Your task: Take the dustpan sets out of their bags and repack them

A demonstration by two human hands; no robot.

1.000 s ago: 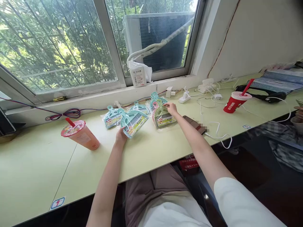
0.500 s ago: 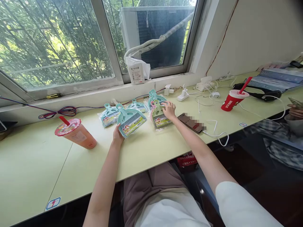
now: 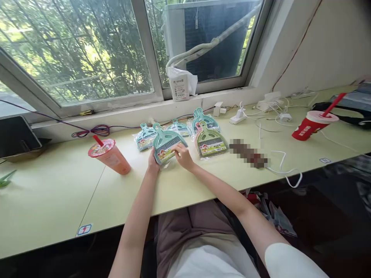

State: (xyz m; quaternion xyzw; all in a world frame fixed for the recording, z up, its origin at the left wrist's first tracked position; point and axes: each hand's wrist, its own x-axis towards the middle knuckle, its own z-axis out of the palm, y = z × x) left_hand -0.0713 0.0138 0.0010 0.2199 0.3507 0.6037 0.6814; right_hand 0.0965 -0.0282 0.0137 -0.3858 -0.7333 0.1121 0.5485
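My left hand (image 3: 153, 159) grips a teal mini dustpan and brush set (image 3: 168, 142) by its lower left side, tilted up off the table. Its front carries a colourful label, and clear wrap shows at the bottom. My right hand (image 3: 183, 156) is over the lower right of this set with curled fingers; whether it pinches the wrap is hidden. To the right lies a green dustpan set (image 3: 211, 143) with a pink one (image 3: 198, 125) partly under it. Behind are more wrapped teal sets, one at the left (image 3: 145, 136), one in the middle (image 3: 180, 127) and some at the right (image 3: 204, 117).
A pink drink cup (image 3: 114, 157) stands left, a red cup (image 3: 308, 126) right. A blurred-out phone (image 3: 248, 153) with a white cable (image 3: 285, 170) lies right of the sets. Chargers and a power strip (image 3: 238, 116) line the wall; bundled wires (image 3: 92, 131) lie behind.
My right hand has left the green dustpan set and moved left to the teal set in my left hand. The view has turned slightly left.
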